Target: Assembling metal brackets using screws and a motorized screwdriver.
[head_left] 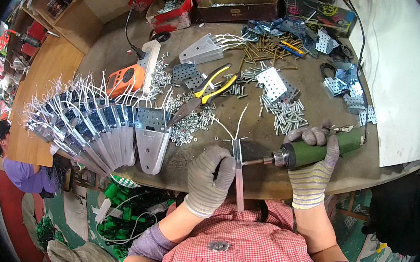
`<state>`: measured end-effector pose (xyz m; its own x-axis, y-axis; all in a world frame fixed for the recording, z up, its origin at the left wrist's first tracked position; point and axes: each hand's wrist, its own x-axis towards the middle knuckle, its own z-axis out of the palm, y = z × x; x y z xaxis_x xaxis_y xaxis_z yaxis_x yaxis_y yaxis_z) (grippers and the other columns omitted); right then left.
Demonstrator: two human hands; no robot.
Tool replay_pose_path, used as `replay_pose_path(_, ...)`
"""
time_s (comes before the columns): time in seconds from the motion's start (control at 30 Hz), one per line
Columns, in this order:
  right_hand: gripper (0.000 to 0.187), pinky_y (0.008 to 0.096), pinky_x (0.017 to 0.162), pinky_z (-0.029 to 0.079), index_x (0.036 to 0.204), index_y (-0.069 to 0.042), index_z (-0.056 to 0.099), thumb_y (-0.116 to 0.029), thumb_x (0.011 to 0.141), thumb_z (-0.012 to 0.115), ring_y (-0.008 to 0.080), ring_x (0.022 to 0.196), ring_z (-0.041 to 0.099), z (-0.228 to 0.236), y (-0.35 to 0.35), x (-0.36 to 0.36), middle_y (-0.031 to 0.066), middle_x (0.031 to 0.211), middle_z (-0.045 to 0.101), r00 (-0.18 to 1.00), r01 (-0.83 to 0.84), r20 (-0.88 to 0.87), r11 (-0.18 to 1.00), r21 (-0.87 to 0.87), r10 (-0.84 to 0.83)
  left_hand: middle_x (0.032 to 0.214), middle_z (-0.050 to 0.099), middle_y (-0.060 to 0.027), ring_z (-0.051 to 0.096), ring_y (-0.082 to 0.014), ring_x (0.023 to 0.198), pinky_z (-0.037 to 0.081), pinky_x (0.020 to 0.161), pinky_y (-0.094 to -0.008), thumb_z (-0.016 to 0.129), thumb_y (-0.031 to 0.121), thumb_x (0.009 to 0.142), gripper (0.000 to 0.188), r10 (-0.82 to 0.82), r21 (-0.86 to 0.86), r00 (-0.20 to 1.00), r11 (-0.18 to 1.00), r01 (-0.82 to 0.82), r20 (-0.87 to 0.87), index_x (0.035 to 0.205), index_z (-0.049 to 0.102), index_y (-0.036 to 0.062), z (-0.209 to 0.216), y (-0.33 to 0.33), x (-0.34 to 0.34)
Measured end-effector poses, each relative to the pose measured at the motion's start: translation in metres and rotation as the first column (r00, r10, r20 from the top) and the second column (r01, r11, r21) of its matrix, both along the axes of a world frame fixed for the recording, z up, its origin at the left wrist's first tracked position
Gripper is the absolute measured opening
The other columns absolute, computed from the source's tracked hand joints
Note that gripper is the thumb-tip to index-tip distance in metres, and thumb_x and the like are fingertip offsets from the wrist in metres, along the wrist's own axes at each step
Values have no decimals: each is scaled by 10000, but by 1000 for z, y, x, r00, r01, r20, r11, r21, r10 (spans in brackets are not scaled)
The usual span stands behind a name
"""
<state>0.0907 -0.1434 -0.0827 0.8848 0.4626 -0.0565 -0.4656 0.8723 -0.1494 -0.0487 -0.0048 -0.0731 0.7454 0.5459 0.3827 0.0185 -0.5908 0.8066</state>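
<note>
My gloved left hand [209, 181] has its fingers curled against a narrow clear plastic piece [239, 180], which stands on edge at the table's front. Two white wires rise from the piece's far end. My gloved right hand [311, 178] is wrapped round a green electric screwdriver [300, 152]. The screwdriver's bit points left and meets the side of the piece near its far end; a screw at the tip is too small to make out. Yellow-and-black pliers [204, 95] lie beyond my left hand, beside a heap of nuts [189, 130].
At left stands a row of finished-looking wired plastic pieces [102, 135]. Silver screws [284, 114], brass-coloured screws [269, 50] and perforated metal plates [272, 84] are scattered beyond. An orange device [124, 81] lies by a white power strip [149, 66]. Red bins [173, 22] stand behind. Another person [24, 173] sits far left.
</note>
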Motion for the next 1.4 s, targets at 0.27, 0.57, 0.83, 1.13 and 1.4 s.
replay_pose_path(0.27, 200, 366, 875, 397, 1037, -184, 564, -254, 882, 668, 105, 750, 405, -9, -3, 0, -69, 768, 391, 996, -46, 72, 999, -29, 48, 757, 566, -129, 558, -348, 689, 448, 634, -406, 553, 111, 901, 77, -16, 147, 1000, 989, 15, 9, 853, 552, 51, -8, -5, 0)
replay_pose_path(0.57, 407, 366, 905, 399, 1201, -164, 503, -319, 868, 679, 113, 759, 410, -3, -2, -4, -61, 775, 378, 1000, 6, 31, 997, -75, -3, 749, 559, -139, 559, -343, 685, 450, 634, -403, 555, 127, 903, 101, -34, 54, 999, 998, 35, -17, 852, 554, 41, -2, -4, 0)
replay_pose_path(0.83, 570, 373, 906, 405, 1296, -165, 493, -461, 842, 666, 106, 751, 429, 3, -3, -8, -71, 759, 396, 993, -115, 18, 992, 56, 115, 787, 508, 1, 490, -68, 604, 396, 428, -211, 542, 417, 879, 348, -231, -635, 892, 769, -78, -389, 956, 557, 78, 49, 42, 17)
replay_pose_path(1.13, 452, 407, 882, 426, 1245, -180, 541, -427, 877, 631, 116, 737, 429, 1, -9, -1, -70, 710, 377, 999, -13, -49, 986, 164, 21, 865, 641, -69, 605, -121, 705, 488, 633, -260, 663, -5, 801, 402, -357, -121, 917, 933, 340, -178, 1186, 549, 17, 83, 6, -46)
replay_pose_path(1.4, 425, 371, 887, 410, 1222, -180, 554, -383, 865, 659, 83, 759, 446, -5, -10, -3, -98, 751, 408, 999, -38, 22, 997, 66, 37, 1170, 609, -117, 578, -174, 800, 492, 727, -304, 711, 43, 740, 614, -231, -13, 964, 973, 232, -130, 1312, 487, 39, 15, -7, -44)
